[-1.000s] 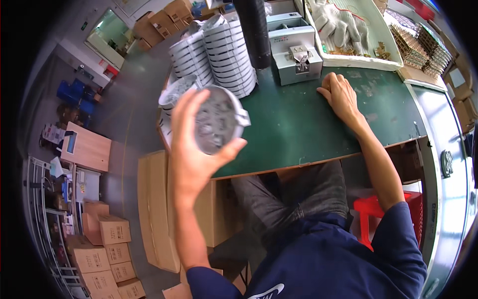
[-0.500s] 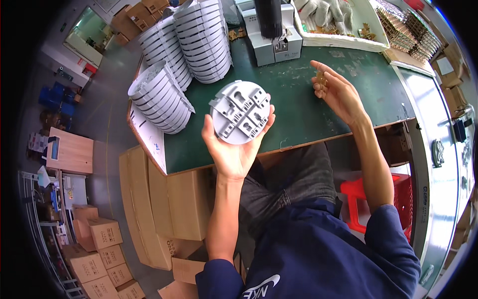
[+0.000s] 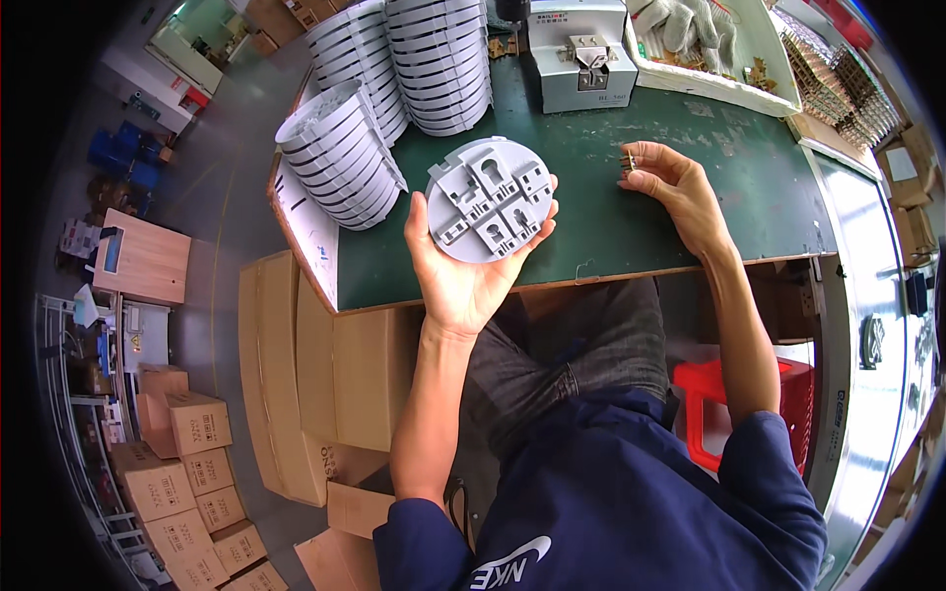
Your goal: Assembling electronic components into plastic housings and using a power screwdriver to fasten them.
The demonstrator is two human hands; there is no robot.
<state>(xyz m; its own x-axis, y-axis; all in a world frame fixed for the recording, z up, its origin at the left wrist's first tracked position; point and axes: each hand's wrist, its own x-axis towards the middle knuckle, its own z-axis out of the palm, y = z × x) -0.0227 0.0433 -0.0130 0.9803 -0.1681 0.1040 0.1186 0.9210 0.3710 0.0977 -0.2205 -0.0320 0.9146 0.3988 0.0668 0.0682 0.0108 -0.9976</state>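
My left hand (image 3: pixel 463 271) holds a round grey plastic disc (image 3: pixel 490 199) with moulded ribs and slots, face up, over the near edge of the green table (image 3: pixel 611 231). My right hand (image 3: pixel 680 187) rests on the table to the right, fingers pinched on a few small brass-coloured parts (image 3: pixel 628 164). Leaning stacks of the same grey discs (image 3: pixel 345 153) stand at the table's left and back.
A grey bench machine (image 3: pixel 576 54) stands at the table's back. Behind it is a white tray (image 3: pixel 709 59) with gloves and small parts. Cardboard boxes (image 3: pixel 296 374) sit below the table's left side, a red stool (image 3: pixel 714 394) under its right.
My left hand brought the disc from the left, turned it face up and settled it over the table's front edge. My right hand picked up small parts and drew slightly back.
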